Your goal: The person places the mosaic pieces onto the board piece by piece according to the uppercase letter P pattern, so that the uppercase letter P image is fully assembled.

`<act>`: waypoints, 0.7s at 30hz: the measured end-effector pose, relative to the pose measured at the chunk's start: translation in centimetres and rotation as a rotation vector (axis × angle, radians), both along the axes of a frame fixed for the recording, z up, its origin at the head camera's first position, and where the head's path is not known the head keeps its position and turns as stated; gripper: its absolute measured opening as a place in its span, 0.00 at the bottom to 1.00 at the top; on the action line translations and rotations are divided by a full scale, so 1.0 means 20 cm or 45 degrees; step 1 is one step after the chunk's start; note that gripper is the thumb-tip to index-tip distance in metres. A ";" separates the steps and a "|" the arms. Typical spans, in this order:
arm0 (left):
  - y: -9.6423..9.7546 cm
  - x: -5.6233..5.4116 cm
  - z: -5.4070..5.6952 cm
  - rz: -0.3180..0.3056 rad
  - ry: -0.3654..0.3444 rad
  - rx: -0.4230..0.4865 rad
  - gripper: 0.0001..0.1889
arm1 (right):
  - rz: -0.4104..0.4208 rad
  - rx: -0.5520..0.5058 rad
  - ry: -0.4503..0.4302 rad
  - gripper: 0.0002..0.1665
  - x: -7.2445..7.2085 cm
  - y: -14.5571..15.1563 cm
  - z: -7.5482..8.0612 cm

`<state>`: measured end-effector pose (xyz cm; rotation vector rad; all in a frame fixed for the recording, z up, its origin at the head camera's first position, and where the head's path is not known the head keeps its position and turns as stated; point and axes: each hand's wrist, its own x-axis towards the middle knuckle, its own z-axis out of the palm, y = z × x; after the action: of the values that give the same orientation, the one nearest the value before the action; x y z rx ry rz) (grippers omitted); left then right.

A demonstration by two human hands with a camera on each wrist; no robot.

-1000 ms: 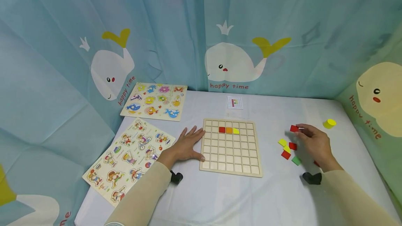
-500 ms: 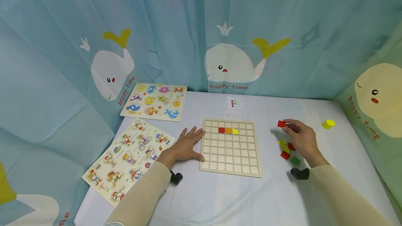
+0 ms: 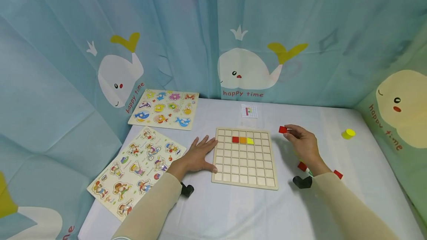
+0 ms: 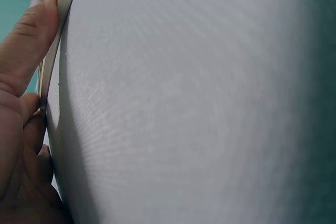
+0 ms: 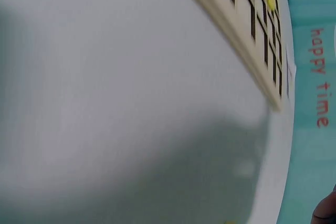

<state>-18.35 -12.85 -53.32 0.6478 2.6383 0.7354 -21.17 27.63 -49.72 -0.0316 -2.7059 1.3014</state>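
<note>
My right hand [image 3: 304,144] pinches a red square tile [image 3: 282,129] between thumb and fingertips, just right of the wooden grid board [image 3: 243,186]. Spread against the board's left edge is my left hand [image 3: 197,156], its thumb by the lower corner and fingertips at the upper side. In the left wrist view the thumb [image 4: 31,38] lies along the board's edge. A row in the grid holds a red tile [image 3: 235,139], an orange tile [image 3: 242,140] and a yellow piece [image 3: 250,141]. In the right wrist view only a bit of a finger [image 5: 326,208] shows.
Red tiles lie by the right forearm, one [image 3: 302,166] left of it and one [image 3: 338,174] right of it. A yellow cylinder [image 3: 348,133] stands far right. A small pattern card [image 3: 249,111] lies behind the board. Two picture puzzles, sea animals [image 3: 163,109] and figures [image 3: 136,169], lie left.
My right hand has carried the red tile leftward from above the loose pieces toward the board, and its forearm now covers some of them. My left hand has stayed at the board's edge.
</note>
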 end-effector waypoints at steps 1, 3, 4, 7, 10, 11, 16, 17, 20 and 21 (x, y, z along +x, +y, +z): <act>0.00 0.00 0.00 0.000 0.000 -0.002 0.61 | 0.007 0.001 0.006 0.21 0.00 -0.02 0.00; 0.00 0.00 0.00 0.001 0.001 -0.007 0.61 | 0.023 0.003 0.016 0.21 0.00 -0.05 0.00; 0.00 0.00 0.00 0.000 0.002 -0.009 0.61 | 0.032 0.002 0.016 0.21 0.00 -0.06 0.00; 0.00 0.00 0.00 0.001 0.005 -0.015 0.61 | 0.055 -0.007 0.007 0.21 -0.01 -0.11 -0.02; 0.00 0.00 0.00 -0.002 0.005 -0.028 0.61 | 0.073 -0.025 -0.015 0.20 -0.01 -0.16 -0.03; 0.00 0.00 -0.01 -0.003 0.004 -0.031 0.61 | 0.074 -0.032 -0.020 0.20 -0.01 -0.18 -0.04; 0.00 0.00 -0.01 0.001 0.002 -0.023 0.61 | 0.080 -0.064 -0.049 0.20 0.00 -0.27 -0.05; 0.00 0.00 -0.01 0.002 0.002 -0.023 0.62 | 0.085 -0.075 -0.058 0.20 0.00 -0.29 -0.05; 0.00 0.00 -0.02 0.003 0.004 -0.027 0.62 | 0.101 -0.100 -0.076 0.19 0.02 -0.34 -0.06; 0.00 0.00 -0.02 0.004 0.003 -0.027 0.62 | 0.110 -0.109 -0.080 0.19 0.02 -0.36 -0.06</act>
<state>-18.45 -12.83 -53.65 0.6388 2.6459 0.7072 -20.75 20.40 -50.90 0.0366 -2.7302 1.4636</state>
